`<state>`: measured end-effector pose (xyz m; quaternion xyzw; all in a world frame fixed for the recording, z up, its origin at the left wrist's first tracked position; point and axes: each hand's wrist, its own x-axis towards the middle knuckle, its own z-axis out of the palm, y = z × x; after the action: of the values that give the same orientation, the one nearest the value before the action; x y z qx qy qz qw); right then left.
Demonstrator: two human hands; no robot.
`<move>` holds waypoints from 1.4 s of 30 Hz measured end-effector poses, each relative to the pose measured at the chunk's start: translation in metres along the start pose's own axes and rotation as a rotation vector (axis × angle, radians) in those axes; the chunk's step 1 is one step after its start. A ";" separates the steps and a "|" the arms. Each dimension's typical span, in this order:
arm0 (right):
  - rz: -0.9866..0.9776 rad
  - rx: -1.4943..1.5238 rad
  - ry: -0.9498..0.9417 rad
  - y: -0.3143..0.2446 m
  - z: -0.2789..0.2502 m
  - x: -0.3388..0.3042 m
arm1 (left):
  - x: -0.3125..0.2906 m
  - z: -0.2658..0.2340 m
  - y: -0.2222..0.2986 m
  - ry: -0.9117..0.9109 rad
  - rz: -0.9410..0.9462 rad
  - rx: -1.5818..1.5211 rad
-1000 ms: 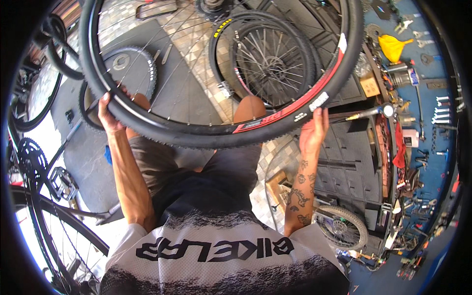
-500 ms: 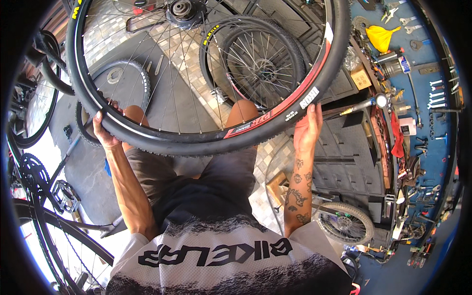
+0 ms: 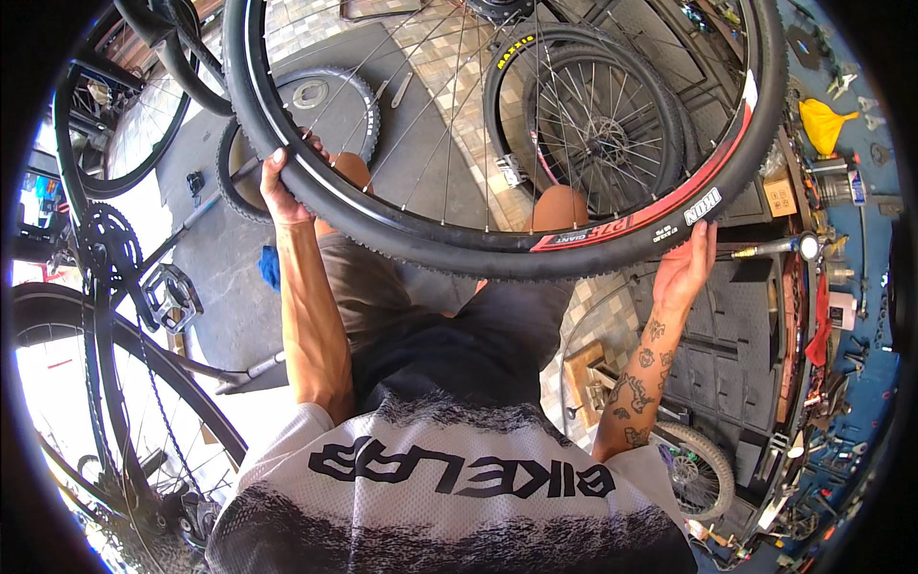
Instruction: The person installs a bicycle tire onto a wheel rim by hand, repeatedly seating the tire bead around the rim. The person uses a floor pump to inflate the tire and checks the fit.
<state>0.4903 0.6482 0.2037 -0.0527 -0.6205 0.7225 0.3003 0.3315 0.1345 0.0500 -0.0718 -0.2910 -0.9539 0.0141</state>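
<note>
A large bicycle wheel [image 3: 459, 255] with a black tyre is held up in front of me, tilted above my knees. Red and white marks colour part of its rim, and its hub [image 3: 499, 8] is cut by the top edge of the view. My left hand [image 3: 287, 191] grips the tyre and rim at the left, thumb on the near side and fingertips showing inside the rim. At the lower right of the wheel, my right hand [image 3: 687, 266] is closed against the tyre from below, its fingers partly hidden. Spokes cross the floor behind.
A bicycle with a crank and pedal [image 3: 172, 298] stands close at left. On the dark mat [image 3: 411, 143] lies a loose tyre [image 3: 373, 120]. More wheels [image 3: 494, 110] lie beyond my knees. At right are black drawers [image 3: 712, 335], a gauge [image 3: 809, 248] and a blue tool board [image 3: 885, 172].
The whole view has swung left, so the wheel, my hands and the room sit further right in the picture. Both hands keep their places on the wheel.
</note>
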 end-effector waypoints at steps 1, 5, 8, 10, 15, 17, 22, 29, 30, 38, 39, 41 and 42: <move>-0.005 0.000 -0.002 -0.001 0.001 0.000 | 0.000 0.001 0.000 0.023 -0.005 0.022; 0.020 -0.004 0.018 -0.003 0.003 0.000 | -0.001 0.008 0.002 0.046 0.025 0.043; 0.005 0.006 -0.006 -0.004 0.005 0.001 | -0.002 0.011 0.004 -0.003 0.055 0.037; 0.004 0.004 -0.016 -0.005 0.005 0.001 | -0.002 0.012 0.004 0.008 0.037 0.030; 0.001 0.006 -0.045 -0.006 0.005 0.002 | -0.002 0.007 0.003 0.072 0.035 0.026; -0.013 0.000 -0.050 -0.006 0.006 0.003 | -0.002 0.006 0.005 0.065 -0.027 -0.009; 0.018 -0.057 0.054 -0.012 0.026 0.005 | -0.004 0.016 0.021 -0.012 -0.081 -0.066; 0.222 -0.039 -0.003 0.004 0.053 0.025 | 0.039 0.018 0.081 0.090 -0.247 -0.066; 0.305 0.042 -0.056 0.014 0.051 0.035 | 0.058 0.013 0.084 0.262 -0.313 -0.030; 0.934 0.026 -0.099 0.101 0.011 0.078 | 0.104 -0.018 0.004 0.888 -0.542 0.118; 1.003 -0.043 -0.157 0.109 0.009 0.078 | 0.099 -0.017 -0.007 0.911 -0.547 0.148; 1.023 -0.419 -0.155 0.125 0.002 0.080 | 0.093 -0.016 -0.021 0.946 -0.552 0.293; 0.951 -0.688 -0.153 0.133 0.001 0.087 | 0.094 -0.016 -0.025 0.966 -0.552 0.401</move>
<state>0.3704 0.6842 0.1062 -0.3670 -0.7475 0.5366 -0.1365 0.2348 0.1476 0.0367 0.4530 -0.4341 -0.7734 -0.0904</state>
